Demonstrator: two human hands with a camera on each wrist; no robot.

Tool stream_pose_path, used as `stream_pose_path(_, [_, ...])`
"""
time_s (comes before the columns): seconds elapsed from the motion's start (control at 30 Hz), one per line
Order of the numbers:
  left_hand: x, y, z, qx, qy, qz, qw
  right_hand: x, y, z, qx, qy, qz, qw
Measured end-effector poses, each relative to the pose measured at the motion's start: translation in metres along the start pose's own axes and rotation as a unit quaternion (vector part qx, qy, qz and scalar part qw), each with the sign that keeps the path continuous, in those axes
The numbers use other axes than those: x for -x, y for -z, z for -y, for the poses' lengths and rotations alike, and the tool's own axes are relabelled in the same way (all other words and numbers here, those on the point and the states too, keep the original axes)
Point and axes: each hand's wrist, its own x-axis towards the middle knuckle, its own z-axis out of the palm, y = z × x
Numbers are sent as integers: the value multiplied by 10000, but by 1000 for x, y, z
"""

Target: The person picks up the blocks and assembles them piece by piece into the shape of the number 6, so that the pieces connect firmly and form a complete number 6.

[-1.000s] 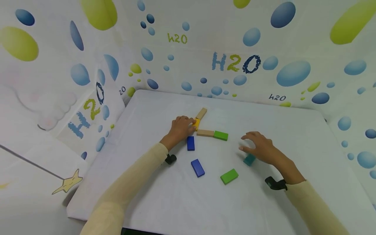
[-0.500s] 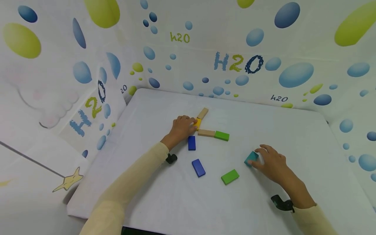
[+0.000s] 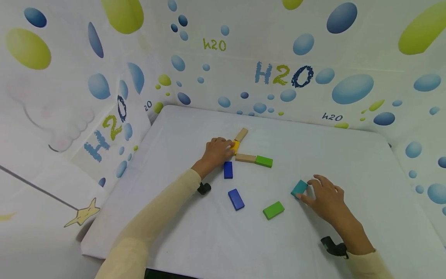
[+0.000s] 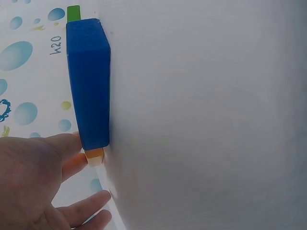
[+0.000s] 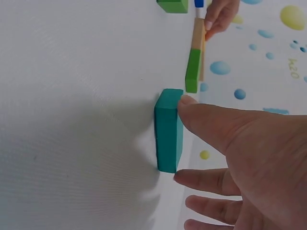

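Note:
My left hand [image 3: 216, 152] pinches a yellow block [image 3: 235, 146] that lies between two plain wooden blocks, one [image 3: 241, 134] behind it and another [image 3: 245, 158] in front. A green block [image 3: 264, 161] touches the right end of the front wooden one. Close below that hand lies a blue block [image 3: 228, 170], which looms large in the left wrist view and covers part of the row. At the right, my right hand [image 3: 327, 199] has thumb and index finger at opposite ends of a teal block [image 5: 167, 129], pinching it on the cloth; its other fingers are spread.
A second blue block [image 3: 236, 199] and a second green block [image 3: 273, 210] lie nearer me on the white-covered table [image 3: 209, 240]. Printed cloth walls [image 3: 223, 69] with bubbles stand behind and at the sides. A dark edge [image 3: 167, 274] shows at the bottom.
My right hand has come down and toward me, from hovering over the teal block to its right side, with thumb and index finger now at it. The left hand stays at the yellow block.

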Motion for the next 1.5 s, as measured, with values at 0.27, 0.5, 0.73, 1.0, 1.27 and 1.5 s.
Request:
stream_pose_path(0.27, [0,-1,-1,43,11,-23,10000,2,-1,-2,-2,-7,45,10000])
stream_pose_path(0.5, [0,-2,-1,25,16,-32,10000,-7,-3,-1,-57,97,92,9999])
stream_pose_path(0.73, [-1,-2,-1,11,7,-93,10000,-24,-3,6,-79,145,278,9995])
stream_pose_path(1.0, [-1,0,-1,26,69,-48,10000,-39,-3,13,-23,323,394,9987])
stream_pose_path(1.27, [0,-1,-1,25,78,-50,10000,-50,-5,20,-25,417,441,9982])
stream_pose_path(1.5, [0,-3,-1,-11,59,-94,9999,-57,-7,25,20,459,525,9976])
